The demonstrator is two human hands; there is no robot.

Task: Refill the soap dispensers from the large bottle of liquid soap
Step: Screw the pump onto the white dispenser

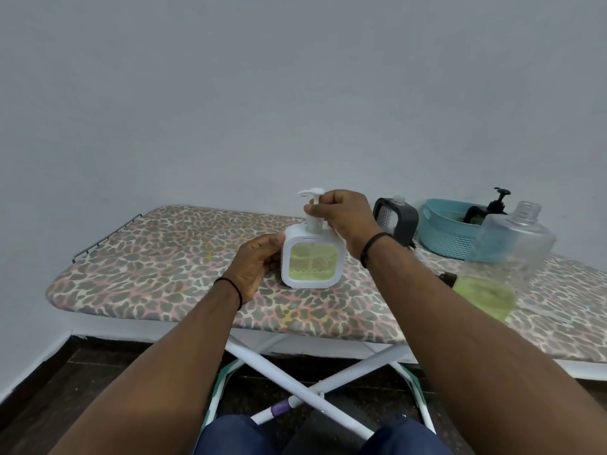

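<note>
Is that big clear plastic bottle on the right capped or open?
Open: the big clear plastic bottle shows a bare threaded neck with no cap, standing upright, green soap low inside.

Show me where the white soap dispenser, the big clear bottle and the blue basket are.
white soap dispenser (310, 262): head view, on its green front window.
big clear bottle (512, 244): head view, on its clear shoulder above the green soap.
blue basket (441, 236): head view, on its front wall.

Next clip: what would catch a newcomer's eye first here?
The white soap dispenser with green soap stands mid-board on the leopard-print ironing board; the left hand steadies its side while the right hand grips its pump neck. At right stands the large clear bottle, beside a teal basket.
</note>
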